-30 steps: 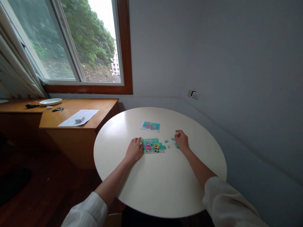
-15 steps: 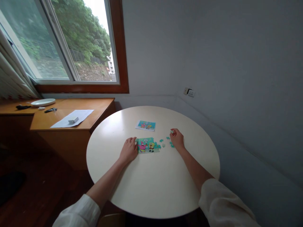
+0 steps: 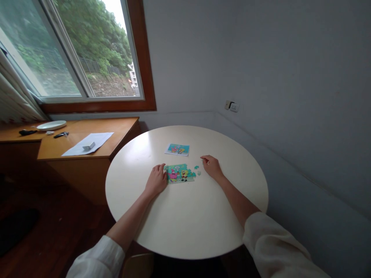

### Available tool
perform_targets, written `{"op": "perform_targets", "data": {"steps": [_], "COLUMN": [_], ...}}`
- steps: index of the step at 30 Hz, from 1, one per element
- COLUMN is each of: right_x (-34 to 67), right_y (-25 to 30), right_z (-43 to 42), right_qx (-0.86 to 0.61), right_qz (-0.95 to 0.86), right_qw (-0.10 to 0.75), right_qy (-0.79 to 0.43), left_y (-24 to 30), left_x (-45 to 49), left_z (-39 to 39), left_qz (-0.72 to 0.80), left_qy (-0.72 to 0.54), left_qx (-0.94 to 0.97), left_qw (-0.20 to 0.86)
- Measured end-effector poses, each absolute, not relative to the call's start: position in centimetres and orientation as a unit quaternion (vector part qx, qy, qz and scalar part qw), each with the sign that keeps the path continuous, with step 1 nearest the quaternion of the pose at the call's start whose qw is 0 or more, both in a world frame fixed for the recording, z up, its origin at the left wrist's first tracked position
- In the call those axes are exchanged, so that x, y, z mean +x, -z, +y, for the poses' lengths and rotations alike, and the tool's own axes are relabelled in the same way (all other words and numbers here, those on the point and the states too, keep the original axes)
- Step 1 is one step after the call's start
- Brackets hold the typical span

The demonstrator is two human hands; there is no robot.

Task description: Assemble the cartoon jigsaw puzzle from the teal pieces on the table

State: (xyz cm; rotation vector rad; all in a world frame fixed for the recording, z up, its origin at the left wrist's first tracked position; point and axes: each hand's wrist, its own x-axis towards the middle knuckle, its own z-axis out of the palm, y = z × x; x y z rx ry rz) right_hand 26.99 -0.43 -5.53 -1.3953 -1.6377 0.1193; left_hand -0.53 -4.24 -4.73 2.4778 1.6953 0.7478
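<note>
A partly assembled cartoon jigsaw puzzle (image 3: 179,173) lies near the middle of the round cream table (image 3: 185,224). My left hand (image 3: 157,180) rests flat on the table, its fingers touching the puzzle's left edge. My right hand (image 3: 211,166) sits to the right of the puzzle, fingers pinched on something too small to make out. A couple of loose teal pieces (image 3: 197,168) lie between that hand and the puzzle. Beyond the puzzle lies a small reference picture (image 3: 177,149).
A wooden desk (image 3: 87,148) stands at the left under the window, holding a sheet of paper (image 3: 88,143), a small grey box (image 3: 88,146) and a white plate (image 3: 51,125). A wall socket (image 3: 232,105) is on the grey wall behind the table.
My right hand has moved left towards the puzzle, now covering the loose pieces that lay beside it. The left hand stays at the puzzle's left edge. The camera has shifted slightly.
</note>
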Motion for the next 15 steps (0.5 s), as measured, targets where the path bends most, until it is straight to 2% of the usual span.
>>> {"op": "perform_targets", "data": {"steps": [5,15], "right_x": [26.68,26.61], "right_y": [5.32,5.26], "right_z": [-0.71,-0.75], "right_qx": [-0.558,-0.555], "right_qz": [-0.702,-0.699], "right_qw": [0.442,0.45], "right_qy": [-0.008,-0.01], "left_y": [4.74,4.42], "left_x": [-0.62,-0.6], "left_z": [-4.26,-4.32], "left_qz": [0.547,0.553], "left_qy": [-0.239,-0.231], "left_qx": [0.802,0.801], "left_qw": [0.016,0.018]}}
